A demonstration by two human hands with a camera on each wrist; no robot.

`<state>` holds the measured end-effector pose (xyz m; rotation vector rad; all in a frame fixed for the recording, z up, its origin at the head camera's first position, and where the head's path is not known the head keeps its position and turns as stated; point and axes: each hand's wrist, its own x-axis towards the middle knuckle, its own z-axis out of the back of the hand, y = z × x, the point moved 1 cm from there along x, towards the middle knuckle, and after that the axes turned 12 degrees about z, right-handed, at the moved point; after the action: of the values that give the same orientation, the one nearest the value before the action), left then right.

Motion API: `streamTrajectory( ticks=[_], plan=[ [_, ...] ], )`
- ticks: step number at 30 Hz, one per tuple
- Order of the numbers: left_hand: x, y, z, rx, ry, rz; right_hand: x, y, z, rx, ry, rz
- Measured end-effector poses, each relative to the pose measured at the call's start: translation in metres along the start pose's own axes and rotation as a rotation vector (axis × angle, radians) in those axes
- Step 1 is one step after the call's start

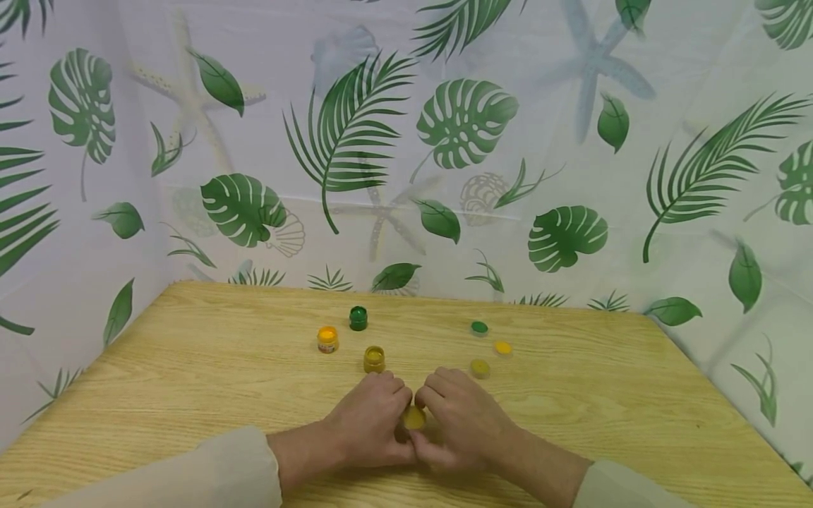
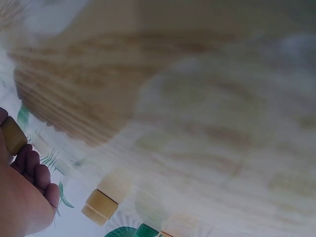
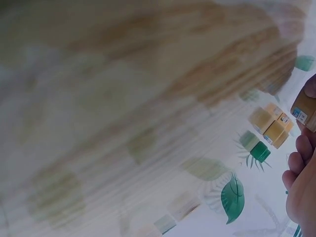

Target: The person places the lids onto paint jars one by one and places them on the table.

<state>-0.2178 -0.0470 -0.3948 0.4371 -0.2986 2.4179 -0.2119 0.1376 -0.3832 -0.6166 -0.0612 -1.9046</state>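
Near the front of the table, both hands meet around a small mustard-yellow paint jar [image 1: 415, 418]. My left hand [image 1: 373, 422] grips it from the left, and my right hand [image 1: 466, 423] holds it from the right, thumbs on the near side. The same jar [image 2: 14, 136] shows at the edge of the left wrist view. In the right wrist view the jar [image 3: 305, 109] carries a small label. Fingers hide most of its sides. Just beyond the left hand stands an uncapped olive-yellow paint jar [image 1: 374, 360].
Farther back stand an uncapped orange-yellow paint jar [image 1: 327, 340] and a green paint jar [image 1: 358, 318]. To the right lie a green lid [image 1: 479, 328], a yellow lid [image 1: 503, 348] and an olive lid [image 1: 480, 368]. A leaf-printed curtain [image 1: 381, 141] hangs behind the wooden table [image 1: 610, 395].
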Motion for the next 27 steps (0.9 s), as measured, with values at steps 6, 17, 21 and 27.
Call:
streamTrajectory(
  ticks=[6,17,21,27],
  plan=[
    [-0.0003,0.0000,0.0007,0.010,-0.001,0.004,0.0005,-0.0001,0.0003,0.000,0.013,-0.023],
    [-0.0007,0.0005,0.0004,-0.010,-0.003,0.003,-0.0002,0.0003,0.0006,-0.019,0.014,-0.033],
    [-0.0005,0.0005,0.0000,-0.011,0.000,0.006,-0.0005,0.0005,0.0005,-0.021,-0.001,-0.030],
    [0.0002,0.0001,-0.0011,-0.031,-0.028,-0.023,-0.0001,0.0009,-0.0015,-0.002,-0.054,-0.005]
  ],
)
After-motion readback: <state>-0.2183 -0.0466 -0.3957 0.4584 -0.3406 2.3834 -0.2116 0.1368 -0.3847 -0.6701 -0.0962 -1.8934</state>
